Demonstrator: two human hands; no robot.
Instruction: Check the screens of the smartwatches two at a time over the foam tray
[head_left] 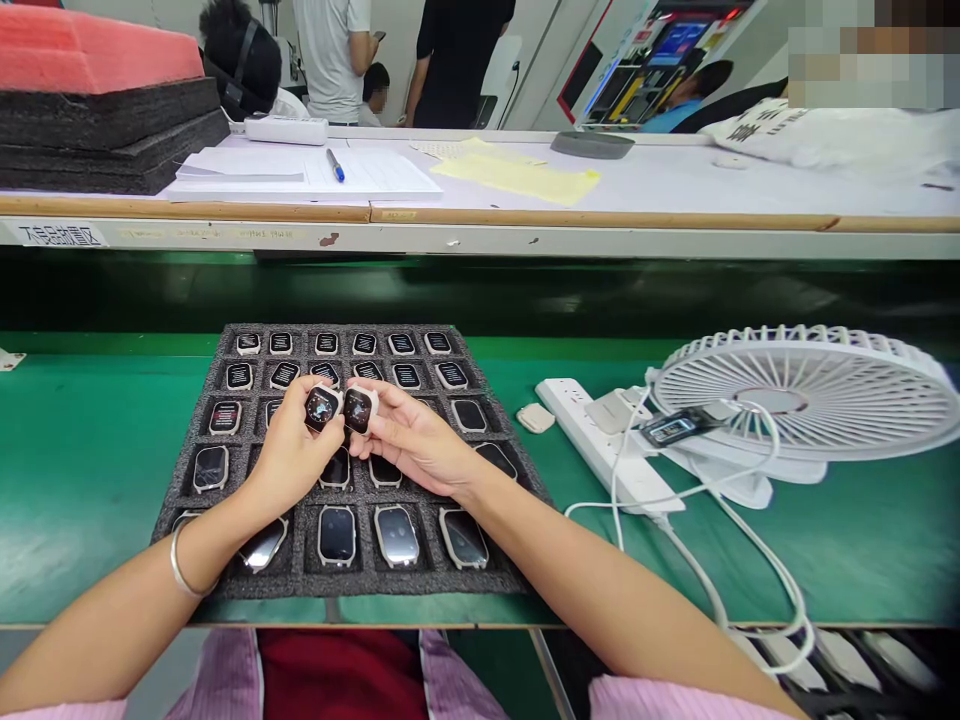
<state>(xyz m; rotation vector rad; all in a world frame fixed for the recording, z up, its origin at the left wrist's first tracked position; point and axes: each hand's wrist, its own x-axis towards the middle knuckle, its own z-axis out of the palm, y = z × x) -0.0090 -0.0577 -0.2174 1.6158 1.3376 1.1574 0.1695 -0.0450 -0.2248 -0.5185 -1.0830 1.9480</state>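
My left hand (289,455) is closed round a small watch body (321,408) with a lit dark screen. Beside it, my right hand (416,440) pinches a second watch body (358,410), and the two units almost touch. Both are held just above the middle of a black foam tray (300,575) lying on the green mat. The tray's pockets hold several more watch bodies (336,535), face up, in rows. A silver bangle (180,565) circles my left wrist.
A white power strip (581,425) with cables lies right of the tray, next to a white fan (806,395) tilted on its stand. A small beige piece (535,418) sits by the tray. Papers, a pen (335,165) and stacked foam rest on the raised shelf. People stand behind.
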